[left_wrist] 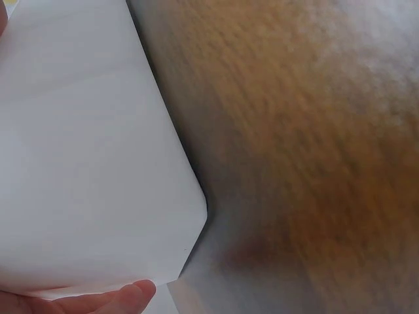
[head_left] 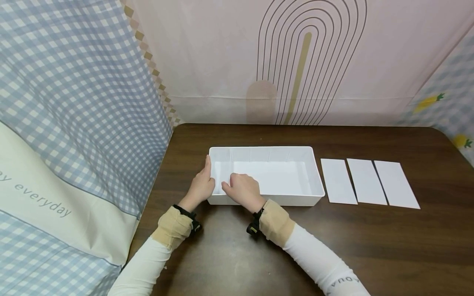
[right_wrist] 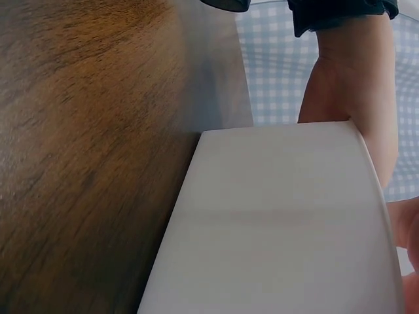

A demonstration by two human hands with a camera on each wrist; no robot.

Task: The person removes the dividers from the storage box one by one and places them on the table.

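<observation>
A long white plastic box sits on the brown table. My left hand holds its left end, thumb over the rim and fingers along the outer end wall. In the left wrist view the fingers lie flat to that wall. Reaching over the near side, my right hand has its fingers down in the box, the fingertips hidden. A thin white card stands crosswise near the left end, between the right thumb and fingers, which pinch it. Several faint ribs show on the far inner wall.
To the right of the box, three white cards lie flat side by side: a left card, a middle card and a right card. A checked blue cloth hangs at the left, and a pink cloth behind the table.
</observation>
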